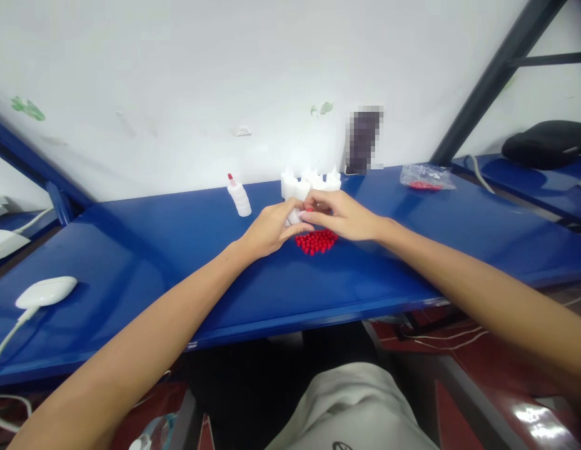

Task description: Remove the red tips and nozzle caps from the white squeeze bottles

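My left hand [270,229] is wrapped round a small white squeeze bottle [294,217], which lies tilted with its tip toward my right hand. At that tip my right hand [343,214] pinches a small red cap [309,210], mostly covered by the fingers. Below both hands a pile of red caps [317,242] lies on the blue table. Several white bottles [311,182] stand close together just behind my hands. Off to the left, another white bottle [240,199] stands with a red cap on its tip.
The blue table [187,256] meets a white wall at the back. A clear plastic bag [426,178] with red pieces lies at the back right. A pixelated dark object [364,140] leans on the wall. At the left is a white device [46,292] with a cable.
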A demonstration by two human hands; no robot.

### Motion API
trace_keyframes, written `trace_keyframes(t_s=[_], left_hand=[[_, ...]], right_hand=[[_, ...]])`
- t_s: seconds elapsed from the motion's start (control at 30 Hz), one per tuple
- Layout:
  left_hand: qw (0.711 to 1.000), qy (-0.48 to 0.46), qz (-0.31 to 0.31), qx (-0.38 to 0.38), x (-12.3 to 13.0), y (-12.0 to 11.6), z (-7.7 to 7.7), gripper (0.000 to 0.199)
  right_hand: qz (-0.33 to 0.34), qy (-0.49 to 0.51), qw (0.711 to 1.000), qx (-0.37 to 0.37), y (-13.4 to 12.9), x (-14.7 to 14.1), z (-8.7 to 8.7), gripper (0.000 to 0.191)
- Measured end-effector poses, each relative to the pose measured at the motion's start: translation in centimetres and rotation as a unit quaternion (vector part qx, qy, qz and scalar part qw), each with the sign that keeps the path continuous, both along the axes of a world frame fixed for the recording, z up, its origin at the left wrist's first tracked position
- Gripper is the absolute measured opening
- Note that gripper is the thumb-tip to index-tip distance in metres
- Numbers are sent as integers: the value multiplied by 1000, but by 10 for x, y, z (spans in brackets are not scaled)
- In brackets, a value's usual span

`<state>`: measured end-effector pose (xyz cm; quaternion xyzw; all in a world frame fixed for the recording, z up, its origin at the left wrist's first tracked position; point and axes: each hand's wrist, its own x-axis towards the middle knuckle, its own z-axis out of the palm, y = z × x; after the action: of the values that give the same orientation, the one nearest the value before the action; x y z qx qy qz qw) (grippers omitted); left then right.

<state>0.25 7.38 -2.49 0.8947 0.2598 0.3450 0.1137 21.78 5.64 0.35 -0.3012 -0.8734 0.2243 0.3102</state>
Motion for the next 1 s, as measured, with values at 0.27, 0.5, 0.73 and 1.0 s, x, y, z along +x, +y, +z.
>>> trace_keyframes(t_s=[0.27,0.5,0.73,1.0], left_hand=[[997,22,10,77,4,-2,3,21],[975,105,49,192,-3,1,6,27],[988,92,23,123,-2,0,3,26],[995,74,26,69,-3,-1,5,23]], right_hand=[[-14,-23,999,33,-1,0,3,39],[-7,43,998,-54,4,4,0,44],[-25,-135,990,-3,12,16,1,22],[-15,-170,983,-61,17,18,0,7]])
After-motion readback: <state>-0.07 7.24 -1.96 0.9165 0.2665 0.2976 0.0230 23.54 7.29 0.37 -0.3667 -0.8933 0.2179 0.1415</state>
